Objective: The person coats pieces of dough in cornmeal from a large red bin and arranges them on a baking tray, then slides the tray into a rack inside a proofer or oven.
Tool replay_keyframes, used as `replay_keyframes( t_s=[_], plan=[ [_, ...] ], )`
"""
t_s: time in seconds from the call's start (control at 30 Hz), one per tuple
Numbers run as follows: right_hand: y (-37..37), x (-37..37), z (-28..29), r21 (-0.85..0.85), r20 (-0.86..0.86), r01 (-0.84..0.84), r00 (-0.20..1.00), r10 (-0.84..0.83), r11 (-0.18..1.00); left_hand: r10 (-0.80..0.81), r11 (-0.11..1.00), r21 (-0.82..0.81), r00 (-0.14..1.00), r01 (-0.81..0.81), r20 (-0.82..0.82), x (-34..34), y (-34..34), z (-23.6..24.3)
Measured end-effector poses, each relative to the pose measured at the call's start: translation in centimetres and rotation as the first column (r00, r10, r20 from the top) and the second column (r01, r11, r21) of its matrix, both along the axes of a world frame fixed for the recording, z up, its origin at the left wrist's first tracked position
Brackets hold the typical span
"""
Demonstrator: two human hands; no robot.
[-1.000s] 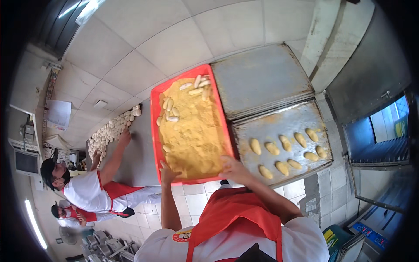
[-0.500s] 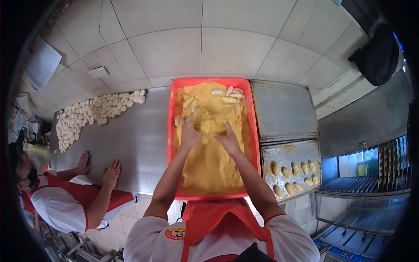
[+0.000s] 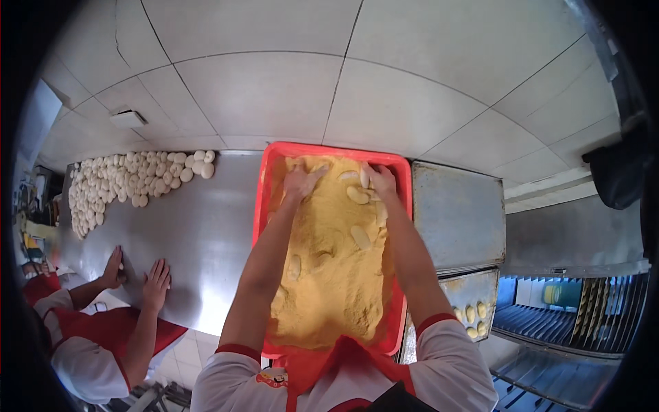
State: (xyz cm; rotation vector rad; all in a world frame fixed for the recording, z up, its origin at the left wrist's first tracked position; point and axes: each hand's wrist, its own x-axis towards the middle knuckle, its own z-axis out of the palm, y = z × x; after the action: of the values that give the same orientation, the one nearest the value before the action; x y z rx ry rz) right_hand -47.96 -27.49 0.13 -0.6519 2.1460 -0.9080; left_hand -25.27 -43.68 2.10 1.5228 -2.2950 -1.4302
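A red tray [image 3: 404, 226] full of yellow crumbs [image 3: 322, 288] is in front of me. My left hand [image 3: 301, 182] is in the crumbs at the tray's far left, thumb and fingers apart, with nothing visible in it. At the far right, my right hand [image 3: 381, 180] bends its fingers around a pale oblong dough piece [image 3: 364, 179]; the fingertips are partly hidden. Beside that hand lies another dough piece [image 3: 357, 195], coated with crumbs. One more coated piece [image 3: 360, 237] rests mid-tray, and a further one [image 3: 294, 267] is half sunk at the left.
Many dough balls [image 3: 137, 175] cover the back of the steel table [image 3: 199, 233] at left. A co-worker's hands [image 3: 156, 283] rest there. At right are a bare metal baking tray [image 3: 458, 216], another tray holding coated pieces [image 3: 471, 314], and a rack [image 3: 570, 309]. A tiled wall stands behind.
Both hands have moved from the middle of the tray to its far end, the right one reaching the dough pieces there. The view has shifted, and the crumbs look more evenly spread.
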Motion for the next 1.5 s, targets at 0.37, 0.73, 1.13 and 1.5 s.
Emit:
replay_keyframes(
  t_s=[0.37,0.73,1.13,1.5],
  plan=[
    [6.1,5.5,1.1,-0.104,-0.137,-0.227,0.968,0.212,0.968,-0.405,0.89,0.041,0.829,0.454,-0.385,0.3,8.9,5.2],
    [23.8,29.2,7.4,0.181,-0.932,-0.231,0.268,0.242,0.956,-0.613,0.479,-0.266,0.536,0.836,0.581,22.5,28.1,4.9],
    [12.5,23.4,7.4,-0.462,-0.238,0.04,0.957,-0.167,0.886,-0.282,0.808,-0.587,0.91,0.054,-0.304,14.3,23.2,2.8],
    [22.2,21.3,4.6,-0.057,-0.617,-0.098,0.786,0.042,0.994,-0.283,0.955,-0.243,0.779,0.172,-0.56,18.0,27.3,4.3]
  ],
)
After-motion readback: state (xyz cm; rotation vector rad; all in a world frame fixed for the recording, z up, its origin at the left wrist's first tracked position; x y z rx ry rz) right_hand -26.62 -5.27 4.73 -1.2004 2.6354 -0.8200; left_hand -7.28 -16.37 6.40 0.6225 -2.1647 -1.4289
